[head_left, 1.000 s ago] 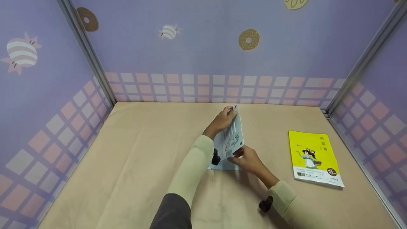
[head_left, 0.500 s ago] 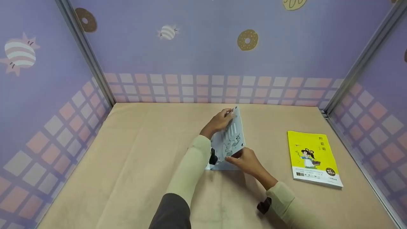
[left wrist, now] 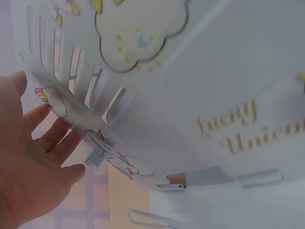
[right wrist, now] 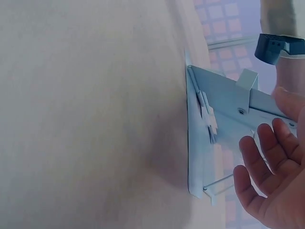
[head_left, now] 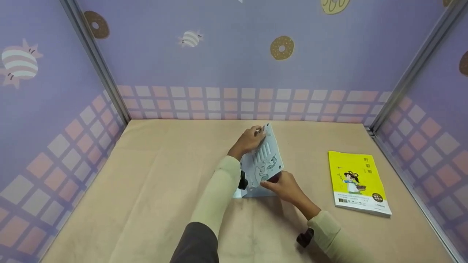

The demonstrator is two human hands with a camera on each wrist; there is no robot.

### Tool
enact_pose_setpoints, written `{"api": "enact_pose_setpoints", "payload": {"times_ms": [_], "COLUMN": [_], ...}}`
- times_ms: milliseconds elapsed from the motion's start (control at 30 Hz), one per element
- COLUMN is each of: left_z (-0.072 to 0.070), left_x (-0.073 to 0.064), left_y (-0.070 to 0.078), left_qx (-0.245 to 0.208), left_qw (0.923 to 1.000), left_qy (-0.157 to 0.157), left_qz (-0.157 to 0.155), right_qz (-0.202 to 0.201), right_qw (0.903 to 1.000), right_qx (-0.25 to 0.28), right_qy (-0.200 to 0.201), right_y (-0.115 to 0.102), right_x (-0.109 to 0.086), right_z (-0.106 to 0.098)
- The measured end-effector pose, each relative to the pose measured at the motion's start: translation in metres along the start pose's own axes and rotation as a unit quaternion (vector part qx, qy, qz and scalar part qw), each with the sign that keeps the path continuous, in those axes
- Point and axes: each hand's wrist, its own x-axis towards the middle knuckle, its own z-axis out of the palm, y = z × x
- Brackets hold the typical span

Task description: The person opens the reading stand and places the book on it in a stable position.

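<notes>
A pale blue metal book stand (head_left: 268, 155) with slots and unicorn prints stands at mid-table, its panel raised at a slant above a flat base (head_left: 261, 191). In the left wrist view, the panel (left wrist: 228, 71) bears "Lucky Unicorn" lettering. My left hand (head_left: 250, 140) holds the panel's upper left edge with curled fingers. At the lower right corner, my right hand (head_left: 287, 186) pinches the panel, thumb in front and fingers behind. The right wrist view shows the curled fingers of my right hand (right wrist: 276, 167) near the hinged metal parts (right wrist: 207, 117). Their exact contact there is unclear.
A yellow and white book (head_left: 358, 182) lies on the table to the right, apart from the stand. Patterned walls (head_left: 219, 102) rise along the back and both sides. A beige cloth (head_left: 172, 175) covers the table.
The stand's panel has turned slightly, so more of its printed face shows. My left hand has come down a little with the edge. My right hand stays at the lower corner.
</notes>
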Motion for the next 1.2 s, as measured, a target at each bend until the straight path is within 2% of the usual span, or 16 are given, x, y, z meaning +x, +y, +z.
{"api": "enact_pose_setpoints", "payload": {"times_ms": [133, 333, 467, 633, 767, 967, 1200], "left_z": [-0.007, -0.021, -0.029, -0.038, -0.044, -0.049, -0.055], "left_x": [-0.004, -0.009, -0.014, -0.019, -0.023, -0.031, -0.04], "left_y": [-0.006, -0.016, -0.025, -0.036, -0.045, -0.054, -0.058], "left_qx": [0.001, -0.012, -0.014, -0.03, -0.049, -0.075, -0.118], "left_qw": [0.9998, 0.9996, 0.9993, 0.9982, 0.997, 0.9962, 0.9923], "left_qy": [0.014, 0.026, 0.034, 0.046, 0.053, 0.03, -0.009], "left_qz": [-0.013, -0.006, -0.004, -0.024, -0.028, -0.034, -0.035], "right_qz": [0.025, 0.048, 0.06, 0.086, 0.106, 0.119, 0.103], "right_qw": [0.9996, 0.9983, 0.9965, 0.9913, 0.9855, 0.9768, 0.9734], "right_qx": [-0.006, -0.016, -0.012, 0.011, 0.03, 0.031, -0.021], "right_qy": [0.009, 0.029, 0.058, 0.099, 0.128, 0.175, 0.203], "right_y": [0.003, 0.01, 0.013, 0.017, 0.022, 0.028, 0.028], "right_x": [0.0, 0.002, 0.003, 0.008, 0.013, 0.024, 0.044], "right_z": [-0.009, -0.024, -0.03, -0.036, -0.041, -0.047, -0.052]}}
